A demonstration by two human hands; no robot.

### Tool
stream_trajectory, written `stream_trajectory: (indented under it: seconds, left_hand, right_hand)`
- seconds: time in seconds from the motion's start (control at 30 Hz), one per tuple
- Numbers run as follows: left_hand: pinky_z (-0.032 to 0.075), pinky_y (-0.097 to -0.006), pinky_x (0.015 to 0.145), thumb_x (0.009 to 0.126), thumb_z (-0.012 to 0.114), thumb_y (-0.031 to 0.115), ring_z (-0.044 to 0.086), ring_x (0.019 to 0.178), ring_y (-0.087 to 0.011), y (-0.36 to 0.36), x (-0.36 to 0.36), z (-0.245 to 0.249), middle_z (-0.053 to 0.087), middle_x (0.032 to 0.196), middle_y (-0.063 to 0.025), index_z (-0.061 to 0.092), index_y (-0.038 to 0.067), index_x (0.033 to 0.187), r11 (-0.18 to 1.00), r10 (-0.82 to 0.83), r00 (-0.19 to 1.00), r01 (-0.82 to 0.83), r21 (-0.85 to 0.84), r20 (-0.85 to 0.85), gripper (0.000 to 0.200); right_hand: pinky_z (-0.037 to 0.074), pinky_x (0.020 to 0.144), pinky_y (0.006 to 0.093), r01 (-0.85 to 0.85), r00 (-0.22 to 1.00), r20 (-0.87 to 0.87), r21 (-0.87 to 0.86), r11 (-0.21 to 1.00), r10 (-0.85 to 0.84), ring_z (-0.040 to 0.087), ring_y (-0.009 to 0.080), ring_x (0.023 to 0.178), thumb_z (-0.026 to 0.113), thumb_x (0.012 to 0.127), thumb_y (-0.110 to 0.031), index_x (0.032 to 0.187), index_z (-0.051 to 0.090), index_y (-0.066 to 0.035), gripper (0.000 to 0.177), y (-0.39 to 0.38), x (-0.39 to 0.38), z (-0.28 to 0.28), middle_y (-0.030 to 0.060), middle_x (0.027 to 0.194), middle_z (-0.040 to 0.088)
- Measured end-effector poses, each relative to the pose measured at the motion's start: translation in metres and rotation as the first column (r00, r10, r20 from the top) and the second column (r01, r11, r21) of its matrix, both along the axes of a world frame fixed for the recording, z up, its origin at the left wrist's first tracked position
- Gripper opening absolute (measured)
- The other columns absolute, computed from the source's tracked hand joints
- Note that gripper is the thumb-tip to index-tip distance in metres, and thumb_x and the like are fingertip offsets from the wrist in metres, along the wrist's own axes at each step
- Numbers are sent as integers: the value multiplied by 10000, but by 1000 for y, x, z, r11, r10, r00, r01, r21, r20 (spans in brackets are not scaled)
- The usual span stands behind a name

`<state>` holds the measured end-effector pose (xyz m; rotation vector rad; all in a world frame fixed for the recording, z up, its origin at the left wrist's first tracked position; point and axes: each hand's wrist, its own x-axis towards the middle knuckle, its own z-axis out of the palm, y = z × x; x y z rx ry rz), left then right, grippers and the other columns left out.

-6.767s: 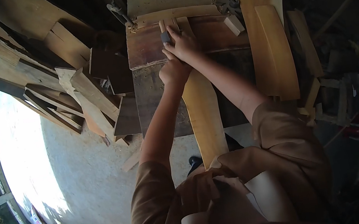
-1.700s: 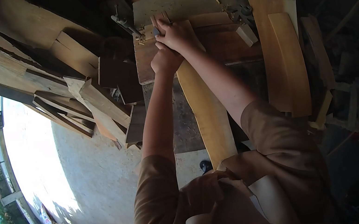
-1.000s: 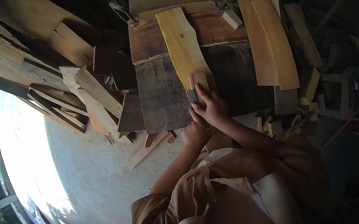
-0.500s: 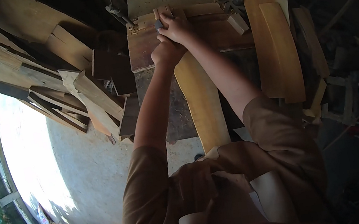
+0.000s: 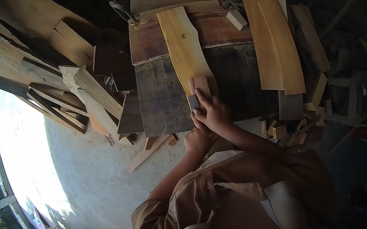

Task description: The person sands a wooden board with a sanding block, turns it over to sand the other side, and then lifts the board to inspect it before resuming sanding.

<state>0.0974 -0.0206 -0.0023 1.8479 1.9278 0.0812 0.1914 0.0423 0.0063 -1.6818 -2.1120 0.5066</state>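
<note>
A long yellowish board [image 5: 183, 42] with a wavy edge and a dark knot lies lengthwise on the workbench, pointing toward me. On its near end rests a small reddish wooden block [image 5: 198, 84] with a dark grey piece [image 5: 193, 102] along its left side. My right hand [image 5: 215, 111] grips the block, fingers stretched over its top. Just below and left, my left hand [image 5: 198, 139] is closed, its upper fingers reaching the near end of the grey piece. Whatever lies inside the left fist is hidden.
The workbench [image 5: 156, 95] has a dark near part and a reddish far part. A small pale block [image 5: 236, 20] sits at its far right. Wide boards [image 5: 274, 52] lean along the right side. Stacked planks [image 5: 88, 86] fill the left. Offcuts [image 5: 279, 130] lie on the floor.
Both hands have drawn the wooden block from the board's far end back to its near end, close to my body. The board's far part is now uncovered.
</note>
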Motion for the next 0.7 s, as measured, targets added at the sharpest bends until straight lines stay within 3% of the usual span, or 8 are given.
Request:
stream_trajectory:
  seconds: [0.07,0.13,0.23,0.3,0.43,0.5,0.53,0.7]
  left_hand:
    - [457,-320,375,611,599,674,617,484,-218,34,-3,9,615,616,-125,110,-155,1292,999,26,1000,-26,37,-8,1179]
    - [473,-318,407,613,596,673,628,525,-227,84,-10,16,622,641,-133,97,-150,1296,997,64,998,-63,38,-14,1180]
    - [507,-410,523,674,578,606,627,610,-331,176,-27,30,628,695,-175,114,-103,1294,989,146,989,-146,25,-12,1050]
    - [511,-419,564,695,557,601,635,690,-344,238,-37,36,633,746,-191,147,-94,1255,982,171,985,-169,80,-15,982]
    - [509,-433,650,728,519,579,625,804,-359,317,-54,37,620,880,-237,219,-97,1190,980,193,979,-188,72,-66,872]
    - [512,-427,639,727,518,581,629,800,-349,315,-53,40,620,877,-238,218,-102,1199,979,200,978,-196,63,-63,883]
    - [512,-427,639,727,518,581,629,800,-349,304,-47,41,620,877,-238,218,-102,1199,980,195,980,-192,56,-49,883]
    - [509,-388,504,687,580,590,641,632,-309,186,-25,37,633,693,-169,164,-117,1262,990,142,989,-140,30,-48,1002]
  right_hand:
    - [498,597,405,-3,1000,9,-79,997,3,591,328,679,638,712,-397,1305,396,-275,652,36,-9,6,171,822,529]
    - [500,608,410,9,1000,-7,75,997,-9,592,336,660,632,718,-403,1302,394,-297,639,86,-23,-5,167,837,536]
    - [492,703,431,35,998,-48,-100,994,-40,594,360,836,586,744,-458,1317,353,-330,632,177,-47,8,182,987,538]
    - [468,783,429,-35,996,-80,-96,995,28,577,359,916,586,738,-463,1318,362,-294,644,244,-59,8,203,1055,530]
    - [455,804,422,-53,985,-166,-25,998,48,550,370,950,574,755,-461,1296,407,-248,604,323,-81,3,209,1063,525]
    - [460,779,409,-10,996,-86,155,988,24,558,374,879,599,739,-440,1244,468,-170,588,318,-78,3,243,966,544]
    - [460,782,411,31,996,-82,112,993,-22,543,353,926,553,775,-473,1289,414,-247,579,305,-76,1,192,1023,526]
    - [488,662,428,-12,1000,-8,-8,1000,12,586,348,787,548,783,-469,1307,381,-246,593,185,-40,6,175,957,526]
